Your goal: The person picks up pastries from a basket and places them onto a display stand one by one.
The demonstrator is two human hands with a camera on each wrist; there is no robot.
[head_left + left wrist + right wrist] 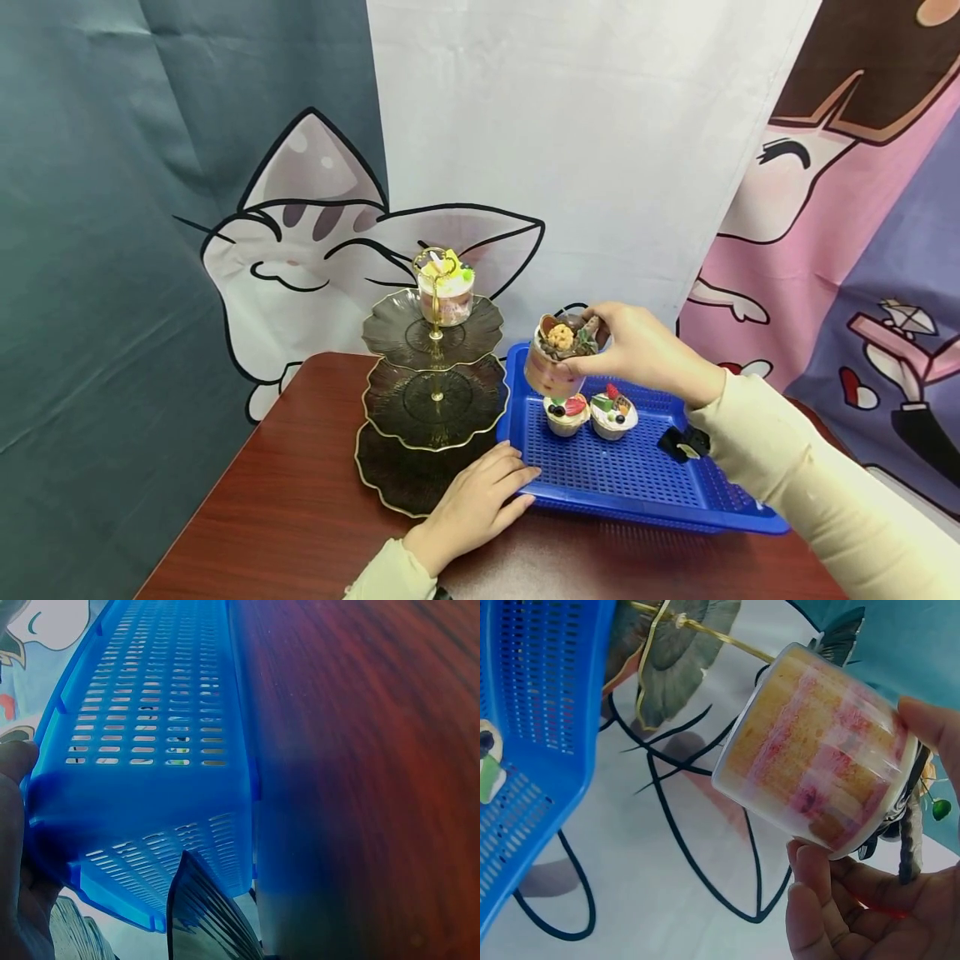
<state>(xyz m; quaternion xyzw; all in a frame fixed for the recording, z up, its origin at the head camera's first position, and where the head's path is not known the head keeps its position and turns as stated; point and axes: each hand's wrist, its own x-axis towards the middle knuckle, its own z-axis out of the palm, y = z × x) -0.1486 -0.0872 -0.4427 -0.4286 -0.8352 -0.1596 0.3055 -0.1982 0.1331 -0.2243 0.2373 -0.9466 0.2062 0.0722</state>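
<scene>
My right hand (637,350) grips a layered cake cup (551,371) by its sides, above the blue basket (637,508). Brown toppings and a yellow-orange piece crown this cup; pink and yellow layers show through its clear wall (817,750) in the right wrist view. My left hand (476,500) rests with extended fingers on the basket's near left corner. To the left stands a three-tier dark stand (435,408) with gold wavy rims. A second cake cup (447,300), topped in yellow and white, sits on its top tier.
Two small cupcakes (566,417) with fruit toppings lie in the basket. Everything stands on a reddish-brown wooden table (277,492). Behind it hangs a printed cloth (585,150) with cartoon figures. The stand's gold ring handle (435,262) rises in front of the upper cup.
</scene>
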